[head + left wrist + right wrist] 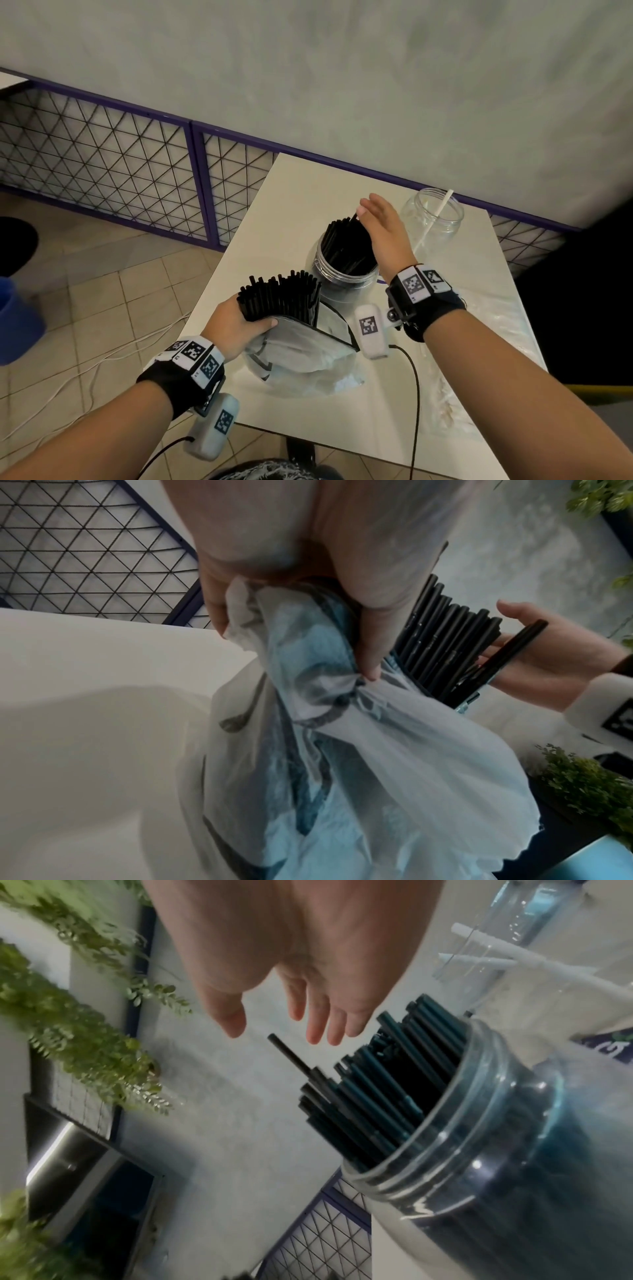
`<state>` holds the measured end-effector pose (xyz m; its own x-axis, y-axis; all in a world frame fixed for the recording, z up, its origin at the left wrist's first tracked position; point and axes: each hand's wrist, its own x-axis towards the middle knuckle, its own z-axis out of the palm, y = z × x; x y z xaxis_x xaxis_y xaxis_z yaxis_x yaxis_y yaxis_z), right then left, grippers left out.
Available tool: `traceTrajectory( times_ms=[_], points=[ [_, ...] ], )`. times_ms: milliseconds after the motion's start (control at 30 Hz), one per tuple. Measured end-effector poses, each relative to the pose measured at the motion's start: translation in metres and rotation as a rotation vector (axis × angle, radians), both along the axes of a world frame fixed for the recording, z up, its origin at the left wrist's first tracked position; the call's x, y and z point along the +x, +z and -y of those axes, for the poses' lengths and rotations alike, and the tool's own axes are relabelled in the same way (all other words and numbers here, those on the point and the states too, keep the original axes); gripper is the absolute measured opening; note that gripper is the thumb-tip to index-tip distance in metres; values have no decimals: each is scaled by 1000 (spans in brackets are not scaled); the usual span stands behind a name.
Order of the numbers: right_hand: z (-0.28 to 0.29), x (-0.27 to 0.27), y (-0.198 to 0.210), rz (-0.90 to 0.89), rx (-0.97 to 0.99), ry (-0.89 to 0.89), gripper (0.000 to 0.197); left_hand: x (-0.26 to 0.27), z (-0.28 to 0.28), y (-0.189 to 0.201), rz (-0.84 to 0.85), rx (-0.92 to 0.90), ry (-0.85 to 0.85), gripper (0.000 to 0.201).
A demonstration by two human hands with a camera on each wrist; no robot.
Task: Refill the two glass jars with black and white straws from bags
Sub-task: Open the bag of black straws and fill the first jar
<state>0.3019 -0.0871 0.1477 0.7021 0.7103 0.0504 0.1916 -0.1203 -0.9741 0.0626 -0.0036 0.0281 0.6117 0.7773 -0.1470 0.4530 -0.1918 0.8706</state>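
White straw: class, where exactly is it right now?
In the head view, the white straw leans inside the clear jar at the table's far right, just behind the right hand and the black-straw jar.

- Head view: high, facing forward and down over both forearms onto the white table (294,192); wall beyond the hands.
- Left wrist view: under the left hand (308,569), facing along its fingers; very near the bag (342,750); right hand (534,656) just past the fingertips.
- Right wrist view: beneath the right palm, tilted; near the straw jar (496,1150).
- Shared: black straws (346,246); mesh railing (102,150).
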Motion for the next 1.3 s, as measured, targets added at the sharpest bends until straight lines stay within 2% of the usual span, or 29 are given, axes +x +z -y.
traceTrajectory(
  times_ms=[100,167,233,300,367,433,467,567,633,733,800,867,967,1100,1200,1300],
  points=[
    [7,3,-6,223,-233,175,52,1,0,-1,-3,3,-8,43],
    [9,0,-12,491,-402,336,56,2,1,0,-9,-6,2,41],
    [9,-1,-21,704,-457,407,61,4,1,1,-12,-13,9,41],
    [9,-2,-26,749,-380,329,67,4,2,2,-14,-12,9,42],
    [13,-1,-29,798,-206,197,68,3,2,3,-17,-12,10,43],
    [20,-4,-30,883,-122,169,67,2,2,3,-10,-13,10,43],
    [22,-6,-32,933,-158,208,67,2,2,4,-12,-13,12,42],
    [21,-10,-42,1068,-474,355,71,1,3,6,-15,-8,18,39],
    [19,-9,-44,1080,-532,353,72,1,4,7,-27,3,18,39],
    [23,-5,-40,1006,-377,231,70,1,4,10,-40,10,21,40],
    [29,-3,-42,956,-340,174,73,0,4,11,-35,12,24,39],
    [34,0,-47,947,-401,200,77,0,5,11,-32,14,27,39],
    [31,3,-55,1087,-584,293,78,0,5,12,-36,15,32,38],
    [11,8,-44,1214,-609,282,76,2,5,12,-30,13,27,38],
    [-7,13,-37,1215,-689,314,78,3,4,12,-36,22,21,38],
    [-20,18,-38,1134,-720,342,76,3,5,13,-37,21,33,39]
  ],
)
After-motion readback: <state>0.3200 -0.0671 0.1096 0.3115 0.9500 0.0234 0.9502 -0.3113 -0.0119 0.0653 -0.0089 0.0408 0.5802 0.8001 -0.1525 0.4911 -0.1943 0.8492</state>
